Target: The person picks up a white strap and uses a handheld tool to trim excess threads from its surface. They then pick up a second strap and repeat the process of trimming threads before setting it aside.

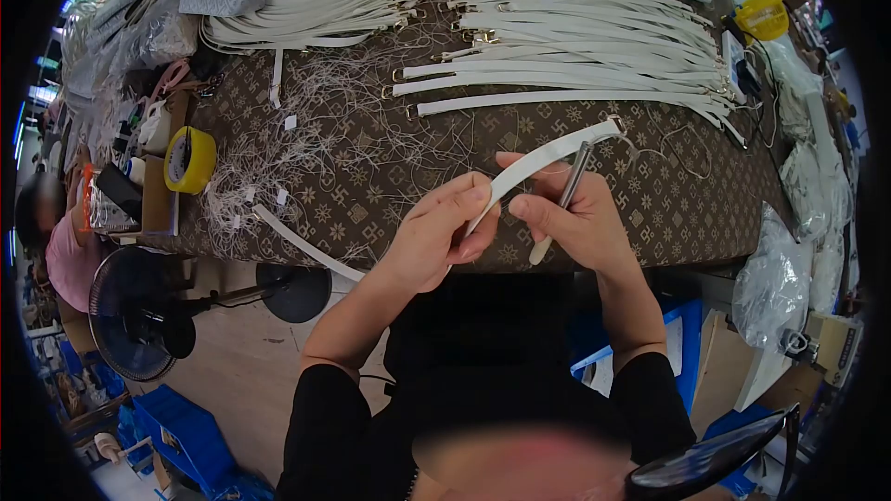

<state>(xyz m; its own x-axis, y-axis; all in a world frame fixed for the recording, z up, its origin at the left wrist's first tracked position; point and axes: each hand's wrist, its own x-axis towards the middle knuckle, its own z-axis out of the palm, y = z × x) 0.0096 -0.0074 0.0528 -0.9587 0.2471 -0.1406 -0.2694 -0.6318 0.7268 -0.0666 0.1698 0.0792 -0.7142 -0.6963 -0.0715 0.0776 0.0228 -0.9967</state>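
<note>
A white strap point(555, 150) with a metal buckle at its far end is pinched between the thumb and fingers of my left hand point(441, 227). It arches up to the right, and its buckle end lies just above my right hand point(575, 213). That hand is closed around a slim metal tool point(574, 176) with a pale lower end, and I cannot tell its exact kind. The tool's upper tip overlaps the strap near the buckle, where loose thread hangs. A white strap tail point(306, 243) runs along the table's front edge to the left of my left wrist.
Many white buckled straps point(594, 46) lie across the back of the patterned table point(687, 213), with another bundle point(316, 14) at left. Thread scraps point(316, 121) cover the left side. Yellow tape point(190, 160) stands at the left edge. A fan point(139, 315) and a person point(74, 250) are beyond.
</note>
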